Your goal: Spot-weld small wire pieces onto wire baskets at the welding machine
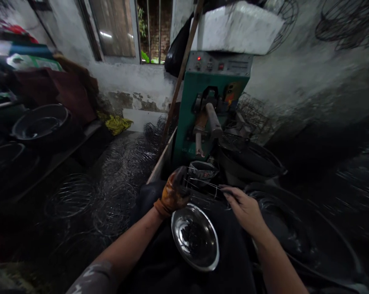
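My left hand (174, 191), in a stained orange-brown glove, is closed on one side of a thin wire piece (204, 182). Bare and pinching, my right hand (241, 204) has the other end of the wire between thumb and fingers. The wire's full shape is hard to make out against the dark background. Just below my hands, a shiny oval-looking metal bowl (195, 237) rests on my lap, with small dark things inside that I cannot identify. Beyond the wire stands a green machine (184, 122) with two projecting arms (214, 120) above my hands.
Heaps of wire racks (115, 192) cover the floor at left. A large dark basin (334, 245) sits to my right, and another round black tub (251, 159) lies behind it. A wooden pole (181, 77) leans beside the machine. Black tubs (43, 122) stand at far left.
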